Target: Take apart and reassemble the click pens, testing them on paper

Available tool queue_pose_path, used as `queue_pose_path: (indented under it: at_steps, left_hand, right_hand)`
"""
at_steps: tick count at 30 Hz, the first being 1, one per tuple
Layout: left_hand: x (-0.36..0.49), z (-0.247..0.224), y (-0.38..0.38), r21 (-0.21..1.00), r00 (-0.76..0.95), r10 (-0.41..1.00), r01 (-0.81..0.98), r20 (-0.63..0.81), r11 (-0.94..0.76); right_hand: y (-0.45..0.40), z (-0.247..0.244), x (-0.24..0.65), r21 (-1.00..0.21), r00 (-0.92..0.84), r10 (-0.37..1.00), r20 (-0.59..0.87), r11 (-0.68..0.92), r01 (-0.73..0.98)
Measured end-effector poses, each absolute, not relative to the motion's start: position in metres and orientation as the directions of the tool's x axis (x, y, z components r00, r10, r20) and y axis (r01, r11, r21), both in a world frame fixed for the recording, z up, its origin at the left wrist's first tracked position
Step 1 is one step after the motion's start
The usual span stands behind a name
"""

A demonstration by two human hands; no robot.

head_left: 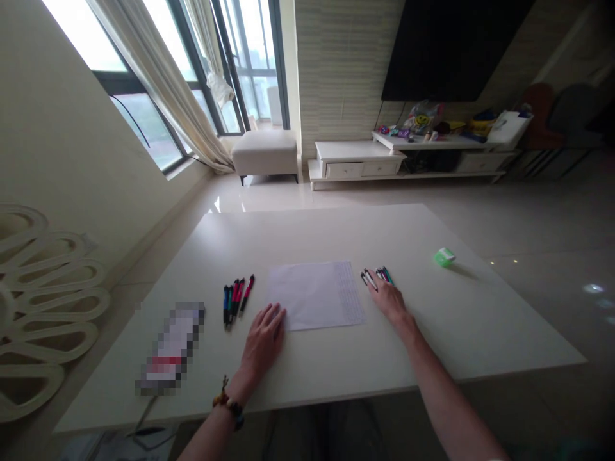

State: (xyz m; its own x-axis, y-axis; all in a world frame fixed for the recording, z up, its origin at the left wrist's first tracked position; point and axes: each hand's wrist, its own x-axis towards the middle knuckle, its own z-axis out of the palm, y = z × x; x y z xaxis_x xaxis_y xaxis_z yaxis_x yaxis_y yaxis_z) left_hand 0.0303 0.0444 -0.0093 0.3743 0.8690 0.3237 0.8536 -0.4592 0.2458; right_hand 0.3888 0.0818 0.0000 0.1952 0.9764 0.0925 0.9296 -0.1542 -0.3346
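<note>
A sheet of white paper (312, 294) lies on the white table, with lines of print or writing along its right side. My left hand (264, 330) rests flat at the paper's lower left corner, holding nothing. Just right of the sheet, my right hand (387, 298) is down at a small group of pens, its fingers closed around a white pen (370, 279). Beside those fingers, dark and green pens (387, 275) show in part; the hand covers the rest. Left of the paper lies a row of several pens (235, 299) in blue, green and red with black ends.
A blurred-out phone (170, 346) lies at the table's left, with a cable running off the front edge. A small green and white object (444, 257) sits on the right. Beyond the table (312, 234) stand an ottoman (266, 153) and a low TV cabinet (353, 159).
</note>
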Motion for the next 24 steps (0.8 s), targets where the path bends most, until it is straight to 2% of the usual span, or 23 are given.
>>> queue_pose_path:
  at_steps: [3,9,17,20,24]
  left_hand:
    - [0.030,-0.009,0.043,0.245,0.369,0.862,0.852,0.347,-0.463]
    - [0.028,-0.010,0.040,0.243,0.351,0.865,0.859,0.360,-0.450]
    - [0.031,-0.007,0.031,0.228,0.315,0.861,0.876,0.400,-0.426]
    - [0.025,-0.003,0.032,0.225,0.203,0.866,0.916,0.456,-0.333]
    - [0.005,0.007,0.044,0.193,-0.020,0.884,0.978,0.466,-0.080]
  right_hand:
    - [0.077,-0.001,0.391,-0.284,0.205,0.972,0.112,-0.167,0.944]
    - [0.059,-0.012,0.382,-0.267,0.214,0.951,0.225,-0.152,0.952]
    - [0.036,-0.021,0.381,-0.337,0.272,0.856,0.439,-0.123,0.933]
    - [0.010,-0.027,0.378,-0.409,0.342,0.809,0.478,-0.139,0.902]
    - [-0.032,-0.038,0.370,-0.455,0.358,0.810,0.465,-0.128,0.881]
